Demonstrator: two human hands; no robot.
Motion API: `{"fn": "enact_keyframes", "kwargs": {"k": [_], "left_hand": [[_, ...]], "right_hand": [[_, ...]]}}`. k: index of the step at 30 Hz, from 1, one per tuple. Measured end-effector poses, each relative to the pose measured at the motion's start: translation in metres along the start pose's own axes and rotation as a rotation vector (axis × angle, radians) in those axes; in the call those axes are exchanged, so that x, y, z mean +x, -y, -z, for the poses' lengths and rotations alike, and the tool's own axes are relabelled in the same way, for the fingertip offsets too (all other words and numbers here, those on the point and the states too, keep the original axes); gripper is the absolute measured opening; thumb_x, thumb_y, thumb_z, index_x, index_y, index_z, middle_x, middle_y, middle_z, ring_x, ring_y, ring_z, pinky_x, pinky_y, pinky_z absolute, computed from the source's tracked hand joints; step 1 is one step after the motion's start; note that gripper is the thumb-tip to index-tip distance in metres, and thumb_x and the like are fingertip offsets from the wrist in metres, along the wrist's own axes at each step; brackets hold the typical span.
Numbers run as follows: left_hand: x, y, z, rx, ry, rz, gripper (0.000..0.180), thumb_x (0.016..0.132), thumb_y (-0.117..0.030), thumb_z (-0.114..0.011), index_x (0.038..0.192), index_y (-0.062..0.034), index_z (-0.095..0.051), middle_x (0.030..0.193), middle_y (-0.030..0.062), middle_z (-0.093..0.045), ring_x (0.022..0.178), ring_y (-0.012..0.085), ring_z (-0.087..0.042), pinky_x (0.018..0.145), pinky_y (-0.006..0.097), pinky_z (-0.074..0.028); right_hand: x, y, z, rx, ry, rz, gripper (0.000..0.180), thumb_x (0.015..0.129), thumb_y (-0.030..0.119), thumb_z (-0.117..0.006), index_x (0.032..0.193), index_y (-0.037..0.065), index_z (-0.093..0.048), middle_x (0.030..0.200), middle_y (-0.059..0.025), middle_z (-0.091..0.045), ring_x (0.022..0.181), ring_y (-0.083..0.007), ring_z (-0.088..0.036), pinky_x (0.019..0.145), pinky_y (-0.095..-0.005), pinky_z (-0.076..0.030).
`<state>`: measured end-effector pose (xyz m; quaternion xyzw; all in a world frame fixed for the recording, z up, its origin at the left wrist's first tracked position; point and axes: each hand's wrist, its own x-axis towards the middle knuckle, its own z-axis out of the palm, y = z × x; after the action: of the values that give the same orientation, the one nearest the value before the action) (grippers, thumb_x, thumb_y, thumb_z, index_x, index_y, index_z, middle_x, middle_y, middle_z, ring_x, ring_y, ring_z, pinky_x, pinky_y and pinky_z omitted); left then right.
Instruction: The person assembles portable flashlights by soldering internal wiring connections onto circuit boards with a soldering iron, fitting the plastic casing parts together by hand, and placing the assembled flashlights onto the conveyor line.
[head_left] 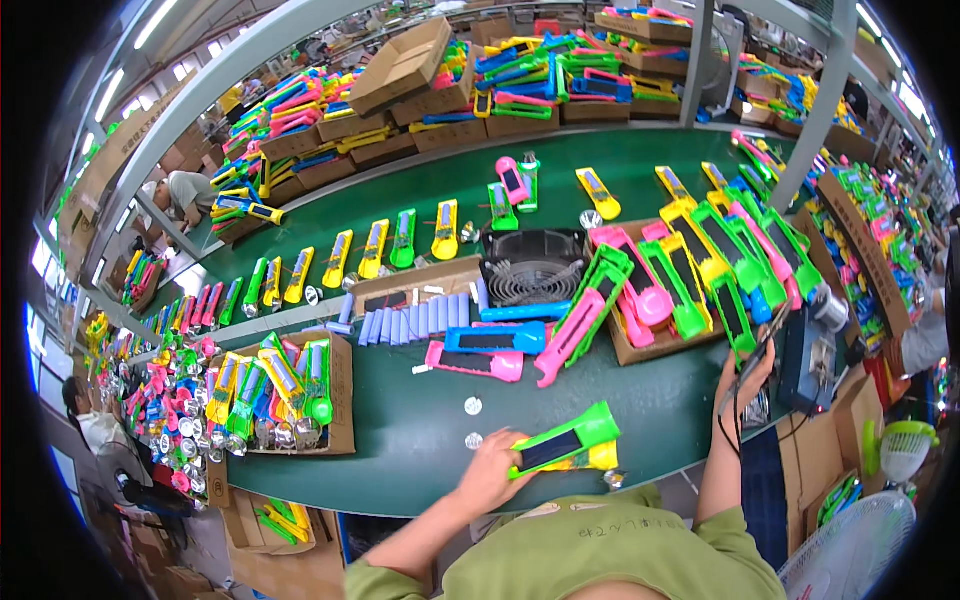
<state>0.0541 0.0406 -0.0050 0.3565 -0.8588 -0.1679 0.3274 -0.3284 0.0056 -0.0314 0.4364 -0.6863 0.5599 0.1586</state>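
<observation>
My left hand [490, 468] grips a green and yellow plastic flashlight housing [570, 440] with a dark solar panel, held at the near edge of the green table [420, 440]. My right hand [745, 378] is raised to the right and holds a thin dark soldering iron [762, 345] with a black cable hanging down from it. Two small silver round reflectors [473, 406] lie on the table just left of the held housing. A box of pink, green and yellow housings [690, 270] sits ahead of my right hand.
A black fan [532, 270] stands mid-table beside a row of pale blue batteries [415, 322]. Blue and pink housings [480, 350] lie before it. A carton of finished flashlights [285, 390] sits left. A conveyor [400, 230] carries more. A soldering station [812, 355] is right.
</observation>
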Motion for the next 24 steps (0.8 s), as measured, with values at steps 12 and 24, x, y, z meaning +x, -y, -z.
{"fn": "enact_keyframes", "kwargs": {"k": [12, 24], "left_hand": [[0.241, 0.258, 0.128, 0.473, -0.322, 0.518, 0.043, 0.066, -0.023, -0.070, 0.089, -0.0048, -0.039, 0.085, 0.0150, -0.056, 0.084, 0.0362, -0.053, 0.068, 0.045, -0.040], [0.310, 0.318, 0.090, 1.078, 0.346, 0.479, 0.052, 0.069, -0.039, -0.066, 0.112, -0.0125, -0.052, 0.118, 0.0111, -0.046, 0.109, 0.0254, -0.044, 0.085, 0.042, -0.039]], "right_hand": [[-0.027, 0.017, 0.020, 0.111, 0.044, -0.158, 0.051, 0.083, -0.009, -0.044, 0.127, 0.000, -0.021, 0.130, -0.0163, -0.041, 0.113, -0.0225, -0.046, 0.091, -0.0303, -0.038], [-0.097, 0.026, 0.086, -0.194, 0.239, -0.279, 0.050, 0.086, -0.001, -0.046, 0.129, 0.002, -0.020, 0.123, -0.0165, -0.047, 0.096, -0.0191, -0.050, 0.086, -0.0306, -0.038]]}}
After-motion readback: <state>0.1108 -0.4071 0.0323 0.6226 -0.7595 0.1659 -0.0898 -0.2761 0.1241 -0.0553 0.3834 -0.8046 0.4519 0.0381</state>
